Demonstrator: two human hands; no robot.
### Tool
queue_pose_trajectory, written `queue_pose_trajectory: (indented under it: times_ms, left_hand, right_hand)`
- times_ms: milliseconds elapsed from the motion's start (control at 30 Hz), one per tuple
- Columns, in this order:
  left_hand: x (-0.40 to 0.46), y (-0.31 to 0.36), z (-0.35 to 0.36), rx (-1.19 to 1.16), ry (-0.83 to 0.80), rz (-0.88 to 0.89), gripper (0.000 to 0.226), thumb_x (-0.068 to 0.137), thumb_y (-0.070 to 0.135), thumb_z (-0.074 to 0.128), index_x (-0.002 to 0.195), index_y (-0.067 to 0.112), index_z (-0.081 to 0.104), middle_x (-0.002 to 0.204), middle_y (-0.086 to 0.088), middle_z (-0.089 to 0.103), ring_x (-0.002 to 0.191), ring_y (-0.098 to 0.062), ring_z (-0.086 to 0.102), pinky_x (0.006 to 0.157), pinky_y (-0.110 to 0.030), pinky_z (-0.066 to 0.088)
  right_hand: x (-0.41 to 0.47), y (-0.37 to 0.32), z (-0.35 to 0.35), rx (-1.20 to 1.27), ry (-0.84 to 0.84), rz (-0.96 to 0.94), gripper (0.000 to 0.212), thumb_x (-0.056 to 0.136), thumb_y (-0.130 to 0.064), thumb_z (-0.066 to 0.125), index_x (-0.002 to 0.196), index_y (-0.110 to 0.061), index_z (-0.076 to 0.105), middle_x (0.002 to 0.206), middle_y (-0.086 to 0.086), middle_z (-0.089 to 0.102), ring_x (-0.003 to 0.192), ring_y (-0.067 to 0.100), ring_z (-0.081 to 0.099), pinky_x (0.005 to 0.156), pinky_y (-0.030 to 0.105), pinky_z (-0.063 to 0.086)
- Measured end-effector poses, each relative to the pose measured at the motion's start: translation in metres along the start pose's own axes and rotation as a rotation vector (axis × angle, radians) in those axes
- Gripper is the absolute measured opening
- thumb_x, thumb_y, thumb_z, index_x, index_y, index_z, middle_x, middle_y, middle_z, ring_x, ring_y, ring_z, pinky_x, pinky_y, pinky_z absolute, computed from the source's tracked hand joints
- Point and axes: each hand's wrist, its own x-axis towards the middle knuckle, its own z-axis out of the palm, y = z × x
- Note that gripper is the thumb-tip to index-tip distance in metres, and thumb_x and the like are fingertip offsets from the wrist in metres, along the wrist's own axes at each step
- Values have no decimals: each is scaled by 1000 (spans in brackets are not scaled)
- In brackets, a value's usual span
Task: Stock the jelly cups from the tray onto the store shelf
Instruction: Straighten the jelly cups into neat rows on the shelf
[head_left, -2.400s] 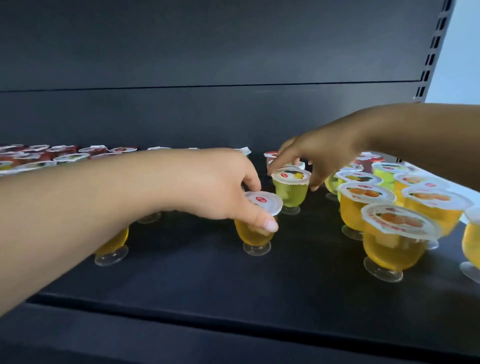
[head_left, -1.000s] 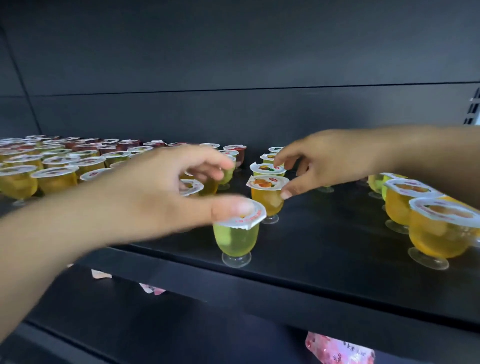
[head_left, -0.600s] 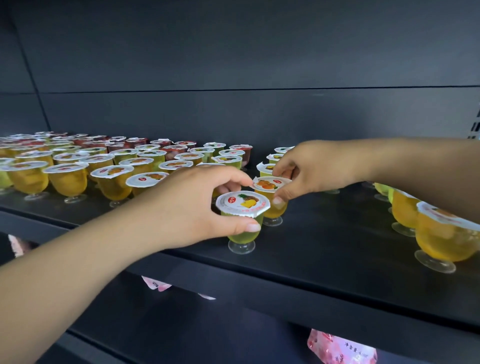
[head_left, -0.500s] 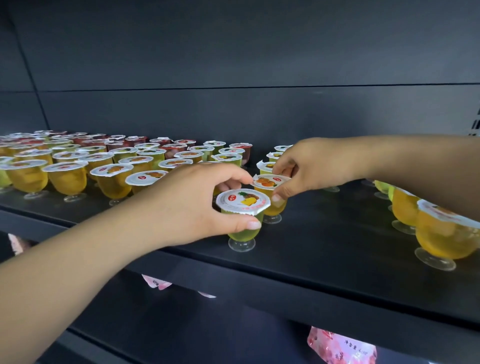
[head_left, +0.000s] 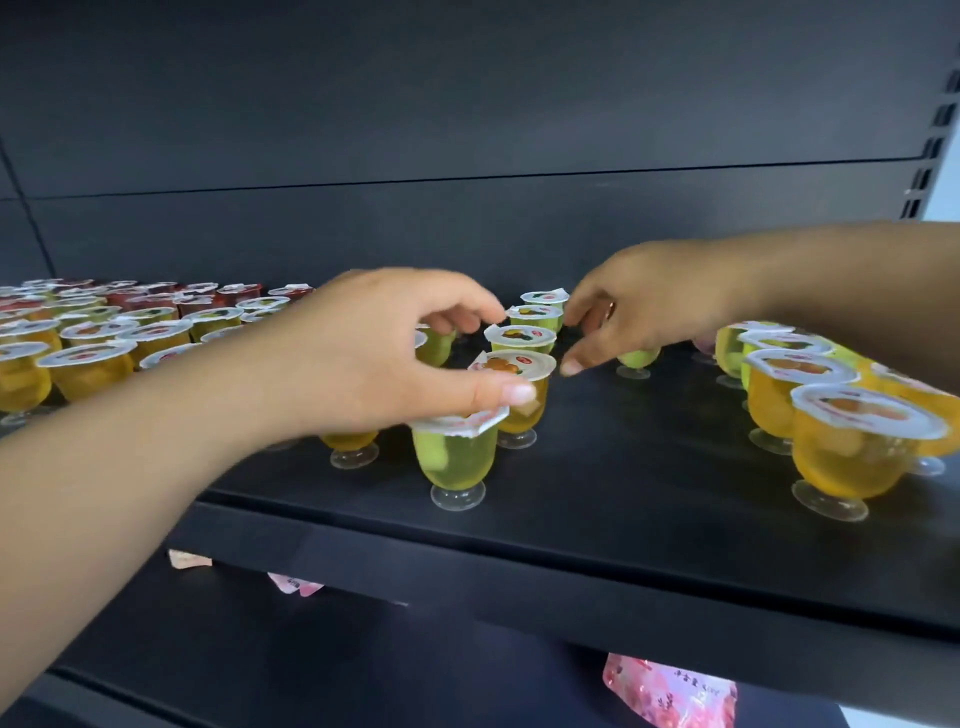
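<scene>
Hovering released, left grip (head_left: 395, 353) tops green jelly cup (head_left: 457, 457); right grip (head_left: 639, 312) released beside orange cup (head_left: 519, 400).

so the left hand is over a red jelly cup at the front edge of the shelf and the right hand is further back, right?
Not quite: the cup under the left hand is green, not red. The head view shows pale green jelly in it, standing near the front edge of the shelf. The right hand is indeed further back among the cups.
</scene>
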Motion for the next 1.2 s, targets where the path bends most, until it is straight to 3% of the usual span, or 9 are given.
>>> queue_pose_trajectory:
  times_ms: [67,200,300,433,567,733,900,1033,1200]
  left_hand:
    - [17,12,-7,22,-5,43,46,49,82,55,83,50,53,87,34,54,90,26,43,70,7,32]
    - [68,37,-13,147,-92,93,45,69,64,52,107,39,57,93,25,56,85,6,54,75,-10,43]
    - [108,44,-7,285,-197,133,50,76,59,53,116,29,57,112,15,59,102,-5,55,89,-24,43]
    - [152,42,12,362,-289,169,47,82,53,55,118,24,58,116,9,61,102,-9,55,92,-26,44]
    - [179,49,40,401,-399,186,51,87,53,48,126,22,53,115,8,58,93,-7,48,77,-20,36]
    - [202,49,76,522,-464,202,54,90,54,43,137,26,43,135,4,49,117,-18,47,86,-24,35]
    - [208,41,79,510,-460,237,41,93,41,47,133,30,49,129,5,53,91,-7,40,69,-22,30]
    - [206,35,75,499,-467,259,39,93,38,50,131,31,51,133,7,52,78,-7,36,53,-10,25]
    - [204,30,77,504,-428,255,40,91,36,53,131,31,52,98,1,55,79,-11,40,55,-13,27]
  right_hand:
    - [-2,14,-8,17,15,41,47,82,-50,58,118,-20,59,110,-2,64,48,-6,57,56,18,43]
    - [-11,51,-23,-33,53,150,38,84,-47,57,107,-18,64,109,0,66,97,17,61,93,36,46]
    - [-22,82,-27,-57,56,205,28,85,-44,58,103,-23,63,112,-6,62,103,16,54,100,34,39]
    - [-27,117,-19,-23,12,302,34,88,-42,55,111,-19,65,115,-4,63,103,17,58,94,32,40]
    - [-18,138,-14,91,-46,391,41,89,-44,53,111,-11,63,105,2,63,94,19,58,75,24,44]
    - [7,150,-6,183,-84,459,39,87,-52,52,91,-14,60,98,1,62,92,19,58,81,28,46]
    - [27,146,5,96,-212,488,38,85,-54,54,69,-20,48,83,1,61,90,19,56,88,33,47]
    - [30,138,8,35,-189,455,37,85,-47,58,66,-17,48,72,-1,55,81,19,57,76,28,47]
    - [32,134,11,95,-134,422,37,86,-44,58,68,-12,53,69,-1,56,65,12,55,56,19,43]
